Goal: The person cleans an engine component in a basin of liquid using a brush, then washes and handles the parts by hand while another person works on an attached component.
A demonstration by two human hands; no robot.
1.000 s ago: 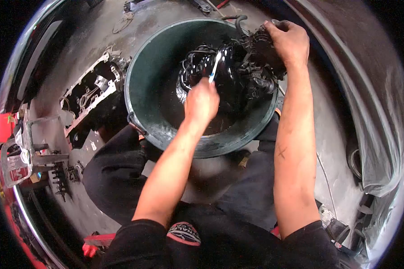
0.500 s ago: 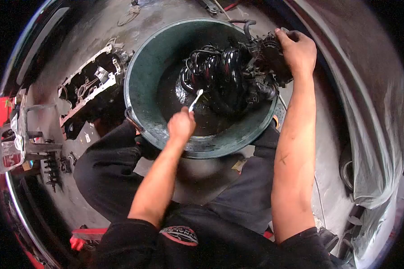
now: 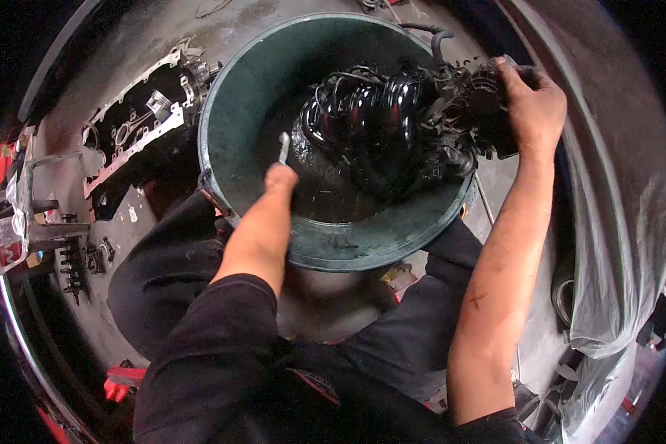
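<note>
A black, wet intake manifold [image 3: 362,111] with curved runners rests in a large green tub [image 3: 233,126], its right end reaching over the rim. Dark liquid [image 3: 311,194] lies in the tub's bottom. My left hand [image 3: 282,176] is closed around a small white brush [image 3: 284,146] that looks like a toothbrush. It hovers over the tub's left part, apart from the manifold. At the manifold's right end, my right hand [image 3: 536,107] grips the round, dark housing [image 3: 488,103] from above, thumb on its top edge. Some of its fingers are hidden behind the part.
An engine block [image 3: 137,126] with a piston and connecting rod showing lies on the floor at left. A camshaft-like part [image 3: 72,270] and a red jack-like tool [image 3: 123,381] are further down. Plastic sheeting [image 3: 614,274] hangs at right. My legs straddle the tub.
My left hand with the brush has moved left, away from the manifold. The view has shifted, while my right hand keeps its grip on the manifold's end.
</note>
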